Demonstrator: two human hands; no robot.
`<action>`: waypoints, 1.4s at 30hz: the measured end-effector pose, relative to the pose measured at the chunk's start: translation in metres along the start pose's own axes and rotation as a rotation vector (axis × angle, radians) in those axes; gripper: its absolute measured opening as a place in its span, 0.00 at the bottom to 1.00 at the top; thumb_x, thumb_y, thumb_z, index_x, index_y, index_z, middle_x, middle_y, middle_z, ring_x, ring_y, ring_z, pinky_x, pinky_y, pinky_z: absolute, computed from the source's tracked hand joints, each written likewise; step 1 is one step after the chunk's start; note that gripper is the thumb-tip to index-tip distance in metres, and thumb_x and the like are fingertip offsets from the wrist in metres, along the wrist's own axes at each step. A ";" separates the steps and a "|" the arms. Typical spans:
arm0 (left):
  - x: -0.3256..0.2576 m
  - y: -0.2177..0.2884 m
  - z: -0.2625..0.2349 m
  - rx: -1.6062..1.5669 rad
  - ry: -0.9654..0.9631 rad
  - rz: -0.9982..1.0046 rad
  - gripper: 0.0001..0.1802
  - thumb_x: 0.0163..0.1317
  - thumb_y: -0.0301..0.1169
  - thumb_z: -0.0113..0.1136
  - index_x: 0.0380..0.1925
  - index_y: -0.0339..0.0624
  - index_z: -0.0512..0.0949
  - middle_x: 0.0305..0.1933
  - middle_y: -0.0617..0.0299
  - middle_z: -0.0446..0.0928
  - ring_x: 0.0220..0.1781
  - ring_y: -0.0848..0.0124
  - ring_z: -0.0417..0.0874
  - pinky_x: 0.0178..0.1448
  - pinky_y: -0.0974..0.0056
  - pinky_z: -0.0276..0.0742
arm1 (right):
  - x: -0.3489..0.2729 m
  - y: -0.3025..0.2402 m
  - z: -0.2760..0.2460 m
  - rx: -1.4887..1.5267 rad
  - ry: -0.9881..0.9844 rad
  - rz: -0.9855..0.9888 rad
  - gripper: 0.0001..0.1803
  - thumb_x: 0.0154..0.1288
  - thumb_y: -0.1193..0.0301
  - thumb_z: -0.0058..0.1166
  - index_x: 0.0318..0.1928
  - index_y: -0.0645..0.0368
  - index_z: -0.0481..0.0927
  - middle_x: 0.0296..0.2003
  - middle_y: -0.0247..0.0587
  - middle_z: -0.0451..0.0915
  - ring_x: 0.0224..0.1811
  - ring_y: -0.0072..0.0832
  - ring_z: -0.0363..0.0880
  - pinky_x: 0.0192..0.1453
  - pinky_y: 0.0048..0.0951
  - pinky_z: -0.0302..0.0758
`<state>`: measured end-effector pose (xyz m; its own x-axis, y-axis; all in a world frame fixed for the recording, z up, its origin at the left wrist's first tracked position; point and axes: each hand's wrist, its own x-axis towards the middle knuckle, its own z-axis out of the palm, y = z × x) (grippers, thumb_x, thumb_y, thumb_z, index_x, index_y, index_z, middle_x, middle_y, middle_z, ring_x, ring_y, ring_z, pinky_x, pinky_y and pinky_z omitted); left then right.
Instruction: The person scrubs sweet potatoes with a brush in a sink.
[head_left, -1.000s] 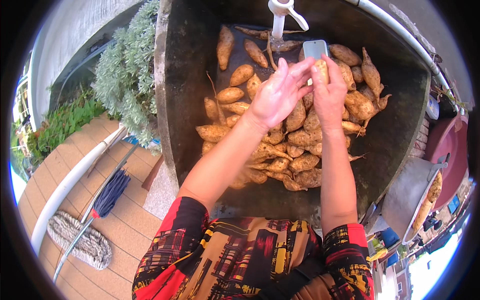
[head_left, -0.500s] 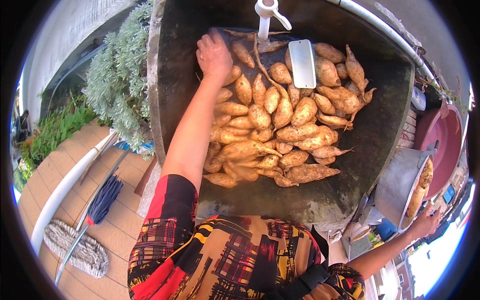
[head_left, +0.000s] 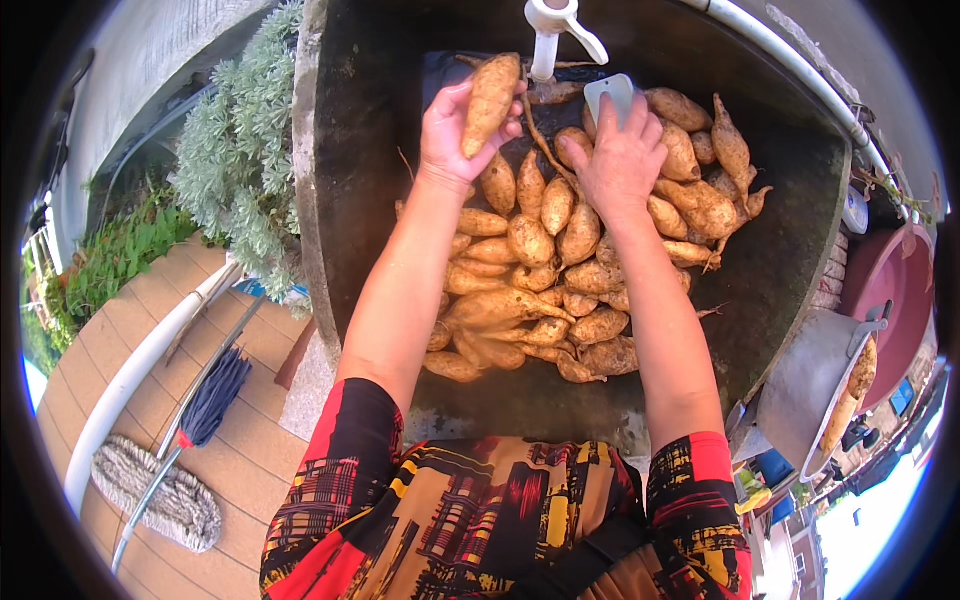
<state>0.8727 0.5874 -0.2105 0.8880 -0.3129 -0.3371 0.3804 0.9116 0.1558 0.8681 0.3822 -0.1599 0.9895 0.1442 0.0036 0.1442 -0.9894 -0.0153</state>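
Left hand (head_left: 455,125) fingers wrap a sweet potato (head_left: 490,100) mid-body, just left of the tap (head_left: 555,30): firm, heavyish, tapered. Right hand (head_left: 622,155) fingers grip a pale scraper (head_left: 607,97).

The right hand (head_left: 622,160) covers the lower part of the pale grey scraper (head_left: 610,95), so its grip and full shape stay unseen. The left hand (head_left: 455,130) hides the near side of the sweet potato (head_left: 492,100) it lifts. Both forearms cross the heap of sweet potatoes (head_left: 540,290) and screen those beneath. The white tap (head_left: 555,30) is cut off by the top edge. At the right rim, the metal pan (head_left: 815,390) and the red basin (head_left: 890,290) bend and blur, and what lies in the pan is unclear.
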 end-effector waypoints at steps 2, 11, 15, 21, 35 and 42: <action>0.005 -0.006 0.001 -0.083 -0.087 -0.047 0.26 0.69 0.44 0.44 0.57 0.36 0.72 0.51 0.47 0.78 0.43 0.57 0.78 0.42 0.59 0.76 | 0.010 0.003 0.009 -0.039 -0.034 0.014 0.40 0.50 0.51 0.66 0.62 0.52 0.71 0.63 0.51 0.64 0.57 0.46 0.67 0.54 0.43 0.69; 0.030 -0.030 -0.007 -0.162 0.200 0.024 0.19 0.69 0.36 0.51 0.59 0.49 0.72 0.51 0.59 0.80 0.45 0.61 0.81 0.51 0.54 0.79 | -0.013 -0.030 -0.025 0.591 0.129 -0.136 0.30 0.49 0.61 0.65 0.56 0.50 0.79 0.58 0.51 0.67 0.55 0.47 0.68 0.55 0.43 0.74; 0.021 -0.036 -0.007 -0.098 0.183 0.066 0.19 0.69 0.34 0.51 0.59 0.46 0.72 0.51 0.58 0.79 0.50 0.60 0.81 0.55 0.54 0.80 | -0.036 -0.067 -0.023 0.681 0.127 -0.260 0.29 0.50 0.58 0.65 0.56 0.48 0.80 0.58 0.51 0.68 0.52 0.48 0.69 0.53 0.42 0.74; 0.002 -0.060 0.013 0.017 0.308 0.032 0.21 0.70 0.36 0.51 0.60 0.44 0.72 0.56 0.60 0.78 0.54 0.64 0.80 0.61 0.57 0.77 | 0.042 -0.031 0.009 0.711 0.094 0.134 0.27 0.56 0.57 0.61 0.58 0.45 0.79 0.53 0.50 0.68 0.54 0.47 0.70 0.52 0.44 0.74; -0.010 -0.041 0.006 0.099 0.042 -0.050 0.20 0.71 0.34 0.49 0.58 0.35 0.72 0.57 0.53 0.77 0.51 0.63 0.83 0.54 0.59 0.83 | 0.042 -0.019 0.006 0.829 -0.008 0.269 0.29 0.54 0.60 0.59 0.59 0.49 0.79 0.49 0.50 0.71 0.52 0.46 0.72 0.53 0.44 0.74; -0.001 -0.024 -0.006 0.060 0.149 -0.127 0.16 0.70 0.34 0.52 0.50 0.34 0.77 0.47 0.51 0.82 0.48 0.63 0.84 0.51 0.60 0.83 | -0.040 -0.059 -0.026 0.742 0.093 -0.141 0.29 0.48 0.63 0.63 0.55 0.51 0.80 0.49 0.50 0.70 0.49 0.46 0.73 0.51 0.41 0.76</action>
<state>0.8611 0.5675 -0.2190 0.7853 -0.3777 -0.4905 0.5059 0.8482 0.1569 0.8199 0.4349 -0.1327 0.9623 0.2342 0.1386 0.2647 -0.6869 -0.6769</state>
